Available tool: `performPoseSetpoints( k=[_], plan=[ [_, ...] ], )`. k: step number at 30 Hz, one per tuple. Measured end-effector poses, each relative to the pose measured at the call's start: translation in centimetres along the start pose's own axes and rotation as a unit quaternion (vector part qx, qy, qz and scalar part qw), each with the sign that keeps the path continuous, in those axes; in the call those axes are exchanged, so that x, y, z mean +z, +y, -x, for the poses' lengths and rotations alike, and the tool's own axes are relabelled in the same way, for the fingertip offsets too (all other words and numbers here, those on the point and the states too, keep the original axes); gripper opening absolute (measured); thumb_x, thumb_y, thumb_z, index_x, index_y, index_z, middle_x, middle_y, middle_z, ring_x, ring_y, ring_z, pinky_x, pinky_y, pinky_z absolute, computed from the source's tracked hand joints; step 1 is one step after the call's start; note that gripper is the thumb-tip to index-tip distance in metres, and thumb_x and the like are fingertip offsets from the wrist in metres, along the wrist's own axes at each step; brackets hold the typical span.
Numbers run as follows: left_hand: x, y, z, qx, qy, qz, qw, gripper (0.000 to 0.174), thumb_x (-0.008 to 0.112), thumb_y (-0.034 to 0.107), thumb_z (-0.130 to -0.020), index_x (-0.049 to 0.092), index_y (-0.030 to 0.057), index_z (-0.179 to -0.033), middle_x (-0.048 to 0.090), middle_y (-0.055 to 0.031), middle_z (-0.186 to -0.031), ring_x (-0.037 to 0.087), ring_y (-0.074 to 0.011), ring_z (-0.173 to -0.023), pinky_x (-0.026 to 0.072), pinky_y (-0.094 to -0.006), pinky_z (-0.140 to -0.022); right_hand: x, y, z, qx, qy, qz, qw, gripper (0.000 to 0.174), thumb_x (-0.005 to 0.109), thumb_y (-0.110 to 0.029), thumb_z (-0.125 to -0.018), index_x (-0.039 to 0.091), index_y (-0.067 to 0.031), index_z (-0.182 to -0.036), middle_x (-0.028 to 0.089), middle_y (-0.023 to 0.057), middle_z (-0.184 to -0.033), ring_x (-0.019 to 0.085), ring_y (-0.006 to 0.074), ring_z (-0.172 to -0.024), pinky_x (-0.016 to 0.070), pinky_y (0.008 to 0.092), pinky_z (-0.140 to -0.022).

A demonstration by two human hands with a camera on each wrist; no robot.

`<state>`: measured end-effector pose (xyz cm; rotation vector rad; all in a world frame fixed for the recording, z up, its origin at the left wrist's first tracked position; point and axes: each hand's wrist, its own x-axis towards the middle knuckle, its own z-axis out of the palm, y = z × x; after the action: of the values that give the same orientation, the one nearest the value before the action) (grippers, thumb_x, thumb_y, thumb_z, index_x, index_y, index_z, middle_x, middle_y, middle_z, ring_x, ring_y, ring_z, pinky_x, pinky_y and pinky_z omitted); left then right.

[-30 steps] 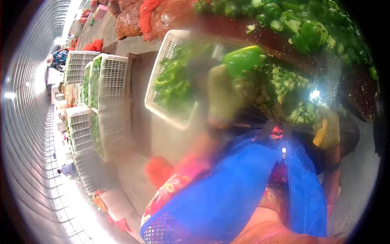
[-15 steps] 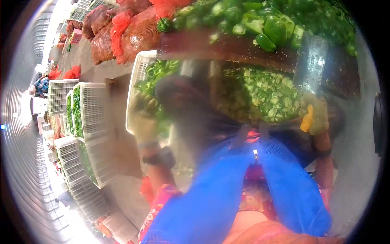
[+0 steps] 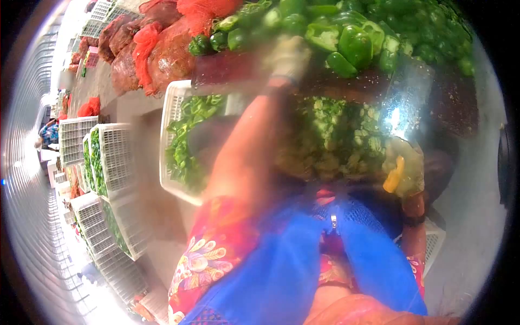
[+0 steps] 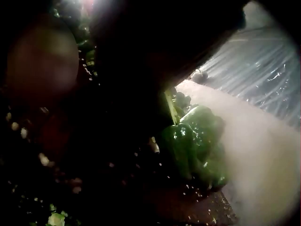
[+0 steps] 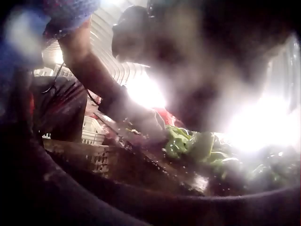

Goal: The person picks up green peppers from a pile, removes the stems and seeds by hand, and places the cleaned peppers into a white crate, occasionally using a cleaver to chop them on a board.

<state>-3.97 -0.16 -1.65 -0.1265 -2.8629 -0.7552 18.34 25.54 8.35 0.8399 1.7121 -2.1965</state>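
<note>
Crates (image 3: 116,157) are standing stacked out at the far left, and next along, bulging sacks (image 3: 170,59) are lying with red mesh about them. Here's a white crate (image 3: 174,105), holding green pepper pieces (image 3: 189,132); it's sitting right beside the worktop (image 3: 227,70), I'm guessing so that pieces are going in with one short swing of the arm. Now my left hand (image 3: 284,57): gloved, showing blurred, it's lying out over the worktop at the near-left edge of the pepper pile (image 3: 428,35), probably for picking from it. Is that grip apart or clamped? I'm not able to tell; its wrist view is showing mostly black, with a glossy pepper (image 4: 202,136) close by. Below the worktop's near edge, pale chopped bits (image 3: 346,116) are lying heaped, likely where trimmings are dropping. Up front on the pile, an opened pepper (image 3: 325,36) is turning its cut face my way. And at the right, what's looking like a broad, shiny blade (image 3: 409,92) is pointing away from the body, its long axis running towards the pile and leaning slightly right. My right hand (image 3: 403,168) is clamping its near end, seemingly for steady control; the handle is hiding inside that grip.
</note>
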Motion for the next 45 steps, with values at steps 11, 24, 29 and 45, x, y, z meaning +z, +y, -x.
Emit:
performPoseSetpoints(
  k=[11,24,29,45],
  plan=[
    [-0.2,1.4,-2.8,-0.066,-0.146,-0.126,0.979,0.037,0.063,0.032,-0.083,0.068,0.0082,-0.111,0.062,-0.0196,-0.117,0.060,-0.0373,-0.110,0.0497,-0.0478,-0.091,0.7,0.3,-1.7,0.009,-0.014,0.027,1.000,0.014,0.063,-0.021,-0.085,0.059,-0.0080,-0.087,0.052,0.0004,-0.069,0.047,0.0096,-0.055,0.0420,0.0254,-0.049],
    [-1.7,3.6,-3.8,0.097,-0.283,-0.233,0.925,0.035,0.061,0.034,-0.087,0.072,0.0085,-0.107,0.069,-0.0180,-0.108,0.068,-0.0311,-0.096,0.0532,-0.0420,-0.084,-2.9,-3.7,-0.4,-0.072,0.074,-0.138,0.985,0.017,0.065,-0.023,-0.088,0.061,-0.0073,-0.090,0.054,-0.0003,-0.068,0.053,0.0116,-0.059,0.0458,0.0253,-0.053],
    [-6.3,7.0,-2.0,0.147,-0.322,-0.197,0.914,0.036,0.060,0.034,-0.088,0.071,0.0059,-0.108,0.070,-0.0185,-0.105,0.068,-0.0323,-0.093,0.0532,-0.0421,-0.081,-13.7,-4.7,-10.6,-0.072,-0.024,-0.223,0.972,0.018,0.063,-0.026,-0.089,0.060,-0.0088,-0.084,0.057,0.0006,-0.069,0.057,0.0153,-0.063,0.0504,0.0279,-0.058],
    [-8.7,7.6,1.3,0.004,-0.254,-0.184,0.949,0.052,0.061,0.047,-0.086,0.057,0.0082,-0.121,0.060,-0.0224,-0.118,0.061,-0.0389,-0.107,0.0490,-0.0469,-0.088,-15.8,-3.3,-26.9,-0.040,0.189,-0.203,0.960,0.043,0.047,-0.044,-0.094,0.056,-0.0059,-0.112,0.061,0.0144,-0.094,0.059,0.0323,-0.078,0.0528,0.0454,-0.070]
  ],
)
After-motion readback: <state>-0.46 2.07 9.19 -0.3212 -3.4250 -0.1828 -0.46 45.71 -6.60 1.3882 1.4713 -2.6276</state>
